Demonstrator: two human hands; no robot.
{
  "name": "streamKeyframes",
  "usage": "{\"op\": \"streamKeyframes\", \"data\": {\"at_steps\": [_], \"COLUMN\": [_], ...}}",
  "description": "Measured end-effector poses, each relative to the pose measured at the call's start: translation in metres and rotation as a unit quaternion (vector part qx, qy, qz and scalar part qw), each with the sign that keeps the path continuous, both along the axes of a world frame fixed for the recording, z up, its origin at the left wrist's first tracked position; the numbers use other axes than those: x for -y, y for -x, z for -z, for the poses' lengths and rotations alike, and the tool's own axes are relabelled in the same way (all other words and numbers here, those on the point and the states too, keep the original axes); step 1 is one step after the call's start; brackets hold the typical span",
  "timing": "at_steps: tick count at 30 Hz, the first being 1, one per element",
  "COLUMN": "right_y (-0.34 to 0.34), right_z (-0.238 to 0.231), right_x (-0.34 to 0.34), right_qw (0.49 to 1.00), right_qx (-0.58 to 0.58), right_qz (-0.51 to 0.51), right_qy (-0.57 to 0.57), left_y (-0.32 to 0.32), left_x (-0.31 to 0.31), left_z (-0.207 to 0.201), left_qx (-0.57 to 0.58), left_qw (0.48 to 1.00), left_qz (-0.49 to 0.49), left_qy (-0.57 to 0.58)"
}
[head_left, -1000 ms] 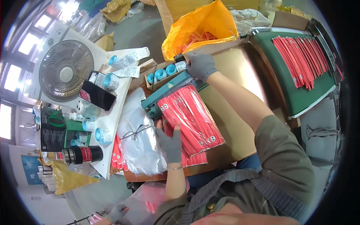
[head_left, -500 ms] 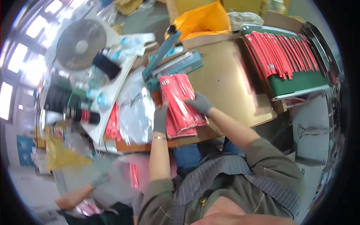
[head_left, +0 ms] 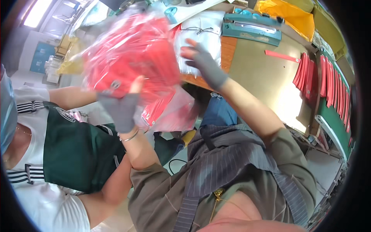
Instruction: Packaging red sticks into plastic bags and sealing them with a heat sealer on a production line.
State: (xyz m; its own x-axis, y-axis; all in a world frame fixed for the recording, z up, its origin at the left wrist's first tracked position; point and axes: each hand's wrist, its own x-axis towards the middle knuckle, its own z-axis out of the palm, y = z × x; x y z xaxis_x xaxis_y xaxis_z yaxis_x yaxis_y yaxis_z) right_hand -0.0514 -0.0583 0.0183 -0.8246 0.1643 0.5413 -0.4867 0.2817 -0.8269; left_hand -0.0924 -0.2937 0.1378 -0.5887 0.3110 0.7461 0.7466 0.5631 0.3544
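My gloved left hand [head_left: 120, 110] grips the lower edge of a large clear plastic bag of red strips [head_left: 133, 58], held up at the left, its thumb pressed on the front. The bag is slightly blurred. My gloved right hand [head_left: 204, 63] is raised over the table's near edge, fingers apart and holding nothing, beside a clear plastic bag stack [head_left: 199, 34]. Behind and below the held bag is a pinkish clear plastic bag [head_left: 179, 110] with red strips. A co-worker's forearm [head_left: 73, 96] runs behind my left hand; that person's hand is hidden.
A co-worker in a dark green apron [head_left: 77, 150] stands close at the left. On the brown board [head_left: 262, 73] lie loose red strips [head_left: 305, 75]; more fill a green rack [head_left: 336, 116] at the right. A teal bag sealer [head_left: 251, 33] stands at the back beside a yellow bag [head_left: 286, 15].
The view has swung left. Both hands were on bagged red strips at the table; now my left hand holds a bag of them up at the left, and my right hand is off it, fingers spread.
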Motion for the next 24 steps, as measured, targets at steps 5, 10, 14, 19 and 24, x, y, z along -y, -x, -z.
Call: {"op": "streamKeyframes", "data": {"at_steps": [5,10,14,19,24], "right_y": [0.056,0.075,0.063,0.015,-0.115], "right_z": [0.033,0.046,0.052,0.041,0.099], "right_x": [0.081,0.087,0.085,0.025,-0.072], "right_qw": [0.942,0.930,0.943,0.977,0.936], "right_qx": [0.235,0.323,0.290,0.178,0.208], "right_qz": [0.169,0.088,0.086,0.087,0.279], "right_qy": [-0.169,-0.151,-0.139,-0.084,-0.060], "left_y": [0.009,0.063,0.085,0.054,0.001], "left_x": [0.032,0.083,0.028,-0.010,-0.130], "left_z": [0.032,0.215,0.200,0.140,0.105], "left_qx": [-0.019,0.189,0.365,0.261,0.161], "left_qw": [0.999,0.901,0.823,0.962,0.965], "left_qz": [-0.019,-0.002,-0.040,0.057,0.206], "left_qy": [0.022,0.390,0.434,-0.059,0.019]}}
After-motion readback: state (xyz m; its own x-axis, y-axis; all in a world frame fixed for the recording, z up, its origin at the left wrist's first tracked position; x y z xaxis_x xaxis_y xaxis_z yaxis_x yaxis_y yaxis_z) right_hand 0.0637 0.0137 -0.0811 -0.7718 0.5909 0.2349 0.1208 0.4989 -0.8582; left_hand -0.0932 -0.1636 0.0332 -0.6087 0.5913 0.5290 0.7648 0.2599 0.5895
